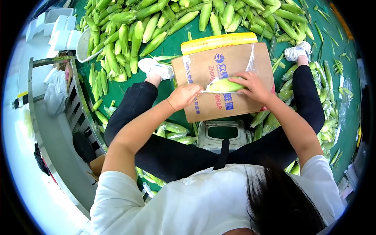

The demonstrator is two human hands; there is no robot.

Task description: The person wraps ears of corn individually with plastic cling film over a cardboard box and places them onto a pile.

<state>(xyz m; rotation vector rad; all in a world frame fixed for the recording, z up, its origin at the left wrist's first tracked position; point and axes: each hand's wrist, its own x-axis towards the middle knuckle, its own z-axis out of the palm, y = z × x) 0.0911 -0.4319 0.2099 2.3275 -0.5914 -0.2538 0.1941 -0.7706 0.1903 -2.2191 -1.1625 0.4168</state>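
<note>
Left hand (pixel 185 96) pinches clear film (pixel 205 91); right hand (pixel 253 86) grips corn ear (pixel 224 85) over cardboard (pixel 207 109).

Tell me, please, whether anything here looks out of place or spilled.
Loose husk scraps are strewn over the green floor at the right, apart from the piled corn, so that patch looks untidy. The cardboard lies slightly askew. I see no clear damage.
</note>
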